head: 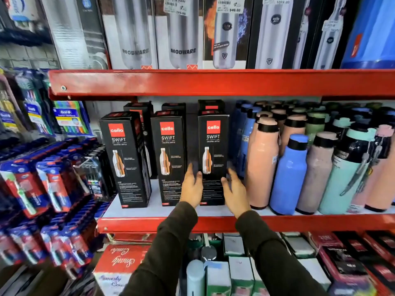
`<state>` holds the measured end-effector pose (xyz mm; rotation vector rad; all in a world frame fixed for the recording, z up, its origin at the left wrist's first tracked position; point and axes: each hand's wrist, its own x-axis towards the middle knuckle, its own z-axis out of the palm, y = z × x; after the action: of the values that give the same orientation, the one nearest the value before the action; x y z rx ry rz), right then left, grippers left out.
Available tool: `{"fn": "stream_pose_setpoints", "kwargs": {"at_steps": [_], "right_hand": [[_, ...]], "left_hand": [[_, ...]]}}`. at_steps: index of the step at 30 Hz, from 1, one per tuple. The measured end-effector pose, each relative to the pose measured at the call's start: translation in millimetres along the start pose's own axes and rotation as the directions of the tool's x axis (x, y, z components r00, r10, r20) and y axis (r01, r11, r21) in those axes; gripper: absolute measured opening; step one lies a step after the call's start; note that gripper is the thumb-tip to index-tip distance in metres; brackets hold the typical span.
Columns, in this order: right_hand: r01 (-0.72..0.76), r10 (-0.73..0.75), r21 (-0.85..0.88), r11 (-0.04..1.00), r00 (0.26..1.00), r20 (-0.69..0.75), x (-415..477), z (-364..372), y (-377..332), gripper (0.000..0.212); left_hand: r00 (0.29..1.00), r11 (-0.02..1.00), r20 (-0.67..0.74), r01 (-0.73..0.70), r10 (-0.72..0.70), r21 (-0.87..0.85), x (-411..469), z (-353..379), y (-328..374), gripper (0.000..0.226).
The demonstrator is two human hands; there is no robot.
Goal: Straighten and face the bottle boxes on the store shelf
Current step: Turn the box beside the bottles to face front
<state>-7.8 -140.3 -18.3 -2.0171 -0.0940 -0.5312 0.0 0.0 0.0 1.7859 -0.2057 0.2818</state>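
Here, three black bottle boxes along the front edge of the middle red shelf (213,223): left box (126,161) near the shelf's left end and turned a little so its right side panel shows, middle box (168,157) roughly square to the front, right box (213,150) just beside the pink bottle (261,165). More black boxes (210,106) lined up behind, toward the back of the shelf.

Left hand (192,186) flat and open against the lower left edge of the right box, fingers spread, not curled round anything. Right hand (233,189) open too, at the lower right edge of the same box, fingertips blurred; touching or a hair off, hard to tell. Bracketing the box from both sides rather than gripping it.

Probably light-to-moderate in weight: thin card carton, each presumably with a steel bottle inside, though no contents visible through the closed flaps. Tall and narrow, so likely tippy if pushed high up; best taken low on the two side panels and slid or twisted on the shelf surface. Card stiff enough at the corners, apt to dent if squeezed mid-panel. Glossy print, maybe a little slippery under flat palms.

Loose bottles in pink, blue (288,174) and mint (339,174) crowding the right half of the shelf, uncartoned, caps on. Silver-bottle cartons (136,33) on the shelf above, assorted boxes (218,274) on the one below.
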Motion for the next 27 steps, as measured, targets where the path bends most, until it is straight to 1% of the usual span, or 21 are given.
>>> {"fn": "stream_pose_setpoints", "kwargs": {"at_steps": [1,4,7,11,14,17,19,20,23,25,27], "right_hand": [[-0.005,0.005,0.021,1.000,1.000,-0.008,3,0,2,0.043],[-0.034,0.034,0.015,0.999,0.999,-0.040,6,-1,4,0.036],[-0.054,0.060,0.084,0.995,0.995,-0.078,6,0,7,0.035],[-0.067,0.081,0.139,0.988,0.992,-0.097,6,-2,11,0.034],[-0.047,0.063,0.170,0.984,0.994,-0.087,1,-6,7,0.034],[-0.034,0.038,0.131,0.991,0.999,-0.033,-3,-12,4,0.046],[-0.037,0.041,0.114,0.993,0.999,-0.032,-5,-14,0,0.059],[-0.037,0.042,0.116,0.993,0.998,-0.046,-5,-14,-1,0.064],[-0.031,0.047,0.138,0.990,0.993,-0.112,-4,-13,-5,0.071],[-0.033,0.053,0.136,0.990,0.988,-0.144,-2,-13,-8,0.071],[-0.027,0.048,0.137,0.990,0.987,-0.151,0,-15,-10,0.071]], "left_hand": [[1.000,1.000,0.005,0.023,-0.023,-0.018,3,0,-2,0.052],[0.999,0.999,0.008,0.051,-0.051,0.004,1,2,-4,0.046],[0.999,0.999,-0.033,0.036,-0.037,-0.020,0,3,-9,0.044],[1.000,0.993,-0.011,0.003,-0.004,-0.115,1,3,-14,0.043],[0.999,0.977,-0.011,0.028,-0.031,-0.211,-6,5,-13,0.040],[0.994,0.933,-0.037,0.081,-0.100,-0.351,-13,8,-9,0.032],[0.992,0.897,-0.055,0.082,-0.117,-0.434,-18,9,-2,0.034],[0.991,0.890,-0.059,0.079,-0.118,-0.449,-21,9,2,0.038],[0.992,0.901,-0.088,0.046,-0.093,-0.432,-25,10,2,0.039],[0.994,0.919,-0.102,-0.012,-0.031,-0.393,-25,11,-2,0.034],[0.992,0.945,-0.114,-0.083,0.049,-0.317,-24,10,-4,0.033]]}}
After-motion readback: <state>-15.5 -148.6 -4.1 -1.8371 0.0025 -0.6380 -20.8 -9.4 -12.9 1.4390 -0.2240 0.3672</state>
